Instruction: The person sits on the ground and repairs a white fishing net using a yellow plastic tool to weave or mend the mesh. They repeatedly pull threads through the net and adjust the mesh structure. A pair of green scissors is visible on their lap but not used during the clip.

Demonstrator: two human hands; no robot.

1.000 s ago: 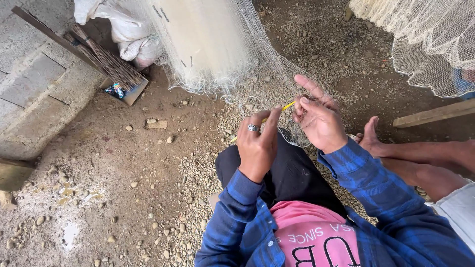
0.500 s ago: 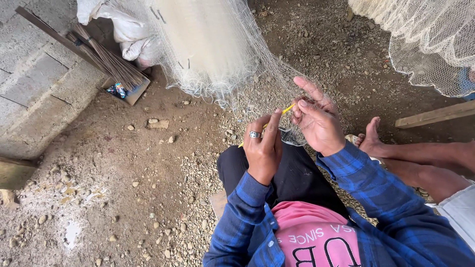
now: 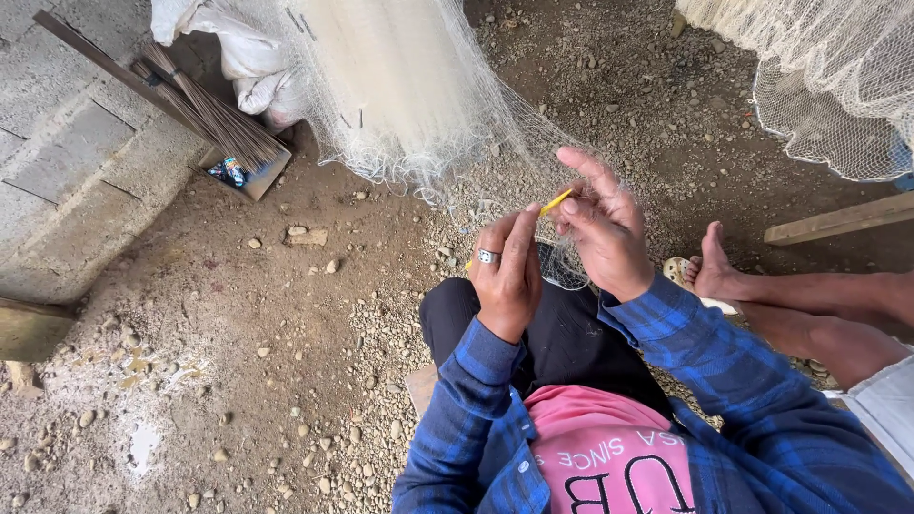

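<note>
Head view: the right hand (image 3: 605, 228) pinches a yellow netting needle (image 3: 555, 202) between thumb and fingers — its grip pressed together — just beside the fishing net (image 3: 419, 105). The left hand (image 3: 507, 271), ringed, pinches net mesh close below the needle, above the person's lap.

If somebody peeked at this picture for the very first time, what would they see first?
Probably the big pale see-through fishing net hanging at the top middle, spilling down to the two hands at the centre. The right hand pinches a thin yellow netting needle, while the left hand, wearing a silver ring, holds the mesh. A bundle of brown broom sticks leans on the grey block wall at upper left.
</note>
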